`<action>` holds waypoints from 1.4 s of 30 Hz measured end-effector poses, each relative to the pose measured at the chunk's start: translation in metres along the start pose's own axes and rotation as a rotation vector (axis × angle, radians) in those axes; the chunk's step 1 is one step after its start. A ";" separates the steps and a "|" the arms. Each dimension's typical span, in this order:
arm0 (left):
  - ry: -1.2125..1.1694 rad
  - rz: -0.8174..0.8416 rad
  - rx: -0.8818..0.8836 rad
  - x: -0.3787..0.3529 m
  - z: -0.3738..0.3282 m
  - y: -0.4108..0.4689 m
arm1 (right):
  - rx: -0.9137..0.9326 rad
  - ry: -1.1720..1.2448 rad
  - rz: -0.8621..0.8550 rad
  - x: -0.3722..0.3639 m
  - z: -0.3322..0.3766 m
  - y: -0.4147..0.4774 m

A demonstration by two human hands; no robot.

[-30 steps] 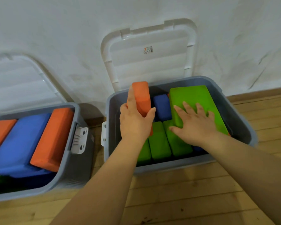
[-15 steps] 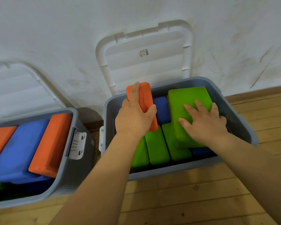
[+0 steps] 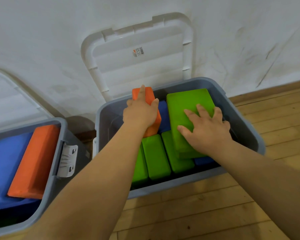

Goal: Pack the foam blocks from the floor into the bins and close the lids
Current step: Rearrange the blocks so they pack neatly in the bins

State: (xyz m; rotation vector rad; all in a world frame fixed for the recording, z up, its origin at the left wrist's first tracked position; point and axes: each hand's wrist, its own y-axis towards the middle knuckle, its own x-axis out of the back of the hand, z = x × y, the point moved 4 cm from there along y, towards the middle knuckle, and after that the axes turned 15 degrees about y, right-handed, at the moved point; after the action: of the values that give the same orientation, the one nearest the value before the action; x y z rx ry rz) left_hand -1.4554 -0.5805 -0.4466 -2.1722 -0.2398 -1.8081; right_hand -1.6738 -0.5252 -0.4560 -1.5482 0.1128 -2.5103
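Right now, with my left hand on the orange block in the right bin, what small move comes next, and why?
Probably press the orange block down with the left hand: it stands tilted, seemingly above the bin rim, so the open lid likely couldn't shut.

Soft, even indoor light, faint shadows behind the bins, slight blur, wide-angle bending at edges.

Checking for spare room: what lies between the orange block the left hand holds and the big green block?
A blue block fills that gap between the orange block and big green block, seen in the head view.
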 end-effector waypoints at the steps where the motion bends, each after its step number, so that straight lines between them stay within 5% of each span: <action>1: 0.001 0.039 0.000 -0.006 0.005 0.006 | 0.003 0.000 0.001 0.001 0.000 0.000; 9: -0.021 0.215 0.093 -0.076 0.029 0.005 | 0.016 -0.038 -0.034 -0.005 -0.001 0.001; 18: 0.101 0.083 -0.017 -0.073 0.016 -0.030 | -0.015 0.011 -0.044 -0.001 0.000 0.000; 26: -0.428 0.176 -0.093 -0.059 0.003 -0.119 | -0.087 0.249 -0.004 0.007 0.020 0.004; 29: -0.913 0.246 -0.163 -0.026 0.009 -0.119 | -0.003 0.553 -0.052 0.010 0.045 0.003; 31: -1.039 0.172 -0.194 0.002 0.021 -0.115 | 0.091 0.792 -0.086 0.012 0.061 0.003; 34: -0.848 -0.092 -0.142 0.041 0.046 -0.110 | 0.185 1.004 -0.037 0.008 0.076 0.004; 39: -0.561 -0.480 0.007 0.077 0.081 -0.103 | 0.398 0.568 0.115 -0.030 0.089 0.000; 42: -0.554 -0.620 0.001 0.083 0.091 -0.106 | 0.354 0.332 0.156 -0.046 0.092 0.002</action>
State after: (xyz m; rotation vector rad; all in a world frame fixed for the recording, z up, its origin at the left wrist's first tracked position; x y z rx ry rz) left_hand -1.3890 -0.4556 -0.3662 -2.7584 -1.1393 -1.3791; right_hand -1.5714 -0.5142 -0.4554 -0.9473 -0.1520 -2.4718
